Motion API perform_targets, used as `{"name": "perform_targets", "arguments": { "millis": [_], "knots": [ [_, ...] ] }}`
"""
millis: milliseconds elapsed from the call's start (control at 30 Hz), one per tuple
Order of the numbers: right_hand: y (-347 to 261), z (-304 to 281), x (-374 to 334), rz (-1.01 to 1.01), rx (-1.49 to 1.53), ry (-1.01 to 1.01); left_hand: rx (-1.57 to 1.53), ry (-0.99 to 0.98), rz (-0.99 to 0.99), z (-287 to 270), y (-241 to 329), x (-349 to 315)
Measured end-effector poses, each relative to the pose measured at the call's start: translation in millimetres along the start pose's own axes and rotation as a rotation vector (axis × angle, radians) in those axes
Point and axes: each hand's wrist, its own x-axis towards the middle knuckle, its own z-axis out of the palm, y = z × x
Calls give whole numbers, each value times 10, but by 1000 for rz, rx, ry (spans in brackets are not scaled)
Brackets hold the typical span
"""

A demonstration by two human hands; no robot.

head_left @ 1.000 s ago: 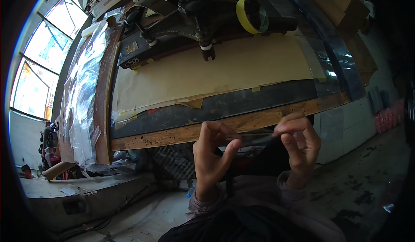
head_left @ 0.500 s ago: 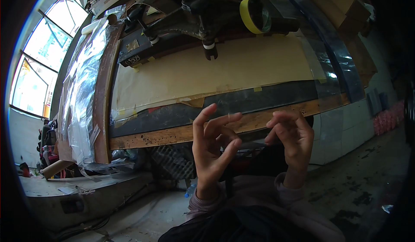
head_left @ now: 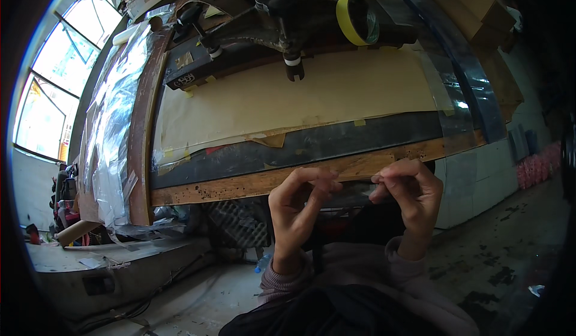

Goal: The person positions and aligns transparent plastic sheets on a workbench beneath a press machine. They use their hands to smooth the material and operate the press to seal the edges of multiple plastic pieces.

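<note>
My left hand (head_left: 297, 210) is raised in front of the workbench's near edge, its fingertips drawn together against the thumb. Across a small gap, my right hand (head_left: 415, 195) is bent in a similar pinch, fingertips facing the left ones. Whatever the two pinches hold, if anything, is too small or thin to make out. Just beyond both hands runs the wooden front edge (head_left: 240, 185) of the bench. A large cream sheet (head_left: 288, 99) lies on the dark bench surface (head_left: 372, 129), with small bits of yellow tape along its edges.
A black clamp-like metal fixture (head_left: 292, 59) stands over the sheet, beside a yellow tape roll (head_left: 346, 21). Crumpled clear plastic (head_left: 111, 126) covers the left board. Clear film (head_left: 465, 84) hangs at the right, near a cardboard box (head_left: 465, 6). Pink wrapped material (head_left: 538, 165) sits farther right.
The fingers of my left hand have come down and closed from a spread pose into a pinch. My right fingers have also drawn together, and that hand has shifted slightly to the right.
</note>
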Motion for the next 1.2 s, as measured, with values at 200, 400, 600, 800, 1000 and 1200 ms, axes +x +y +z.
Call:
{"name": "perform_targets", "arguments": {
  "millis": [200,400,600,800,1000,1200],
  "knots": [
    [13,-36,3,-125,-67,-51,218,-150,209,-154,-35,50],
    [-9,-12,-7,-271,-257,-46,224,-195,292,-141,14,91],
    [43,7,-24,-420,-352,-9,305,-131,326,-56,52,69],
    [18,-7,-43,-413,-339,-86,190,1,293,23,-51,-5],
    [11,155,-59,-122,135,24,156,-26,308,17,-55,-14],
    [13,88,-44,-211,-336,7,12,-10,248,44,-64,-47]
  ]
}}
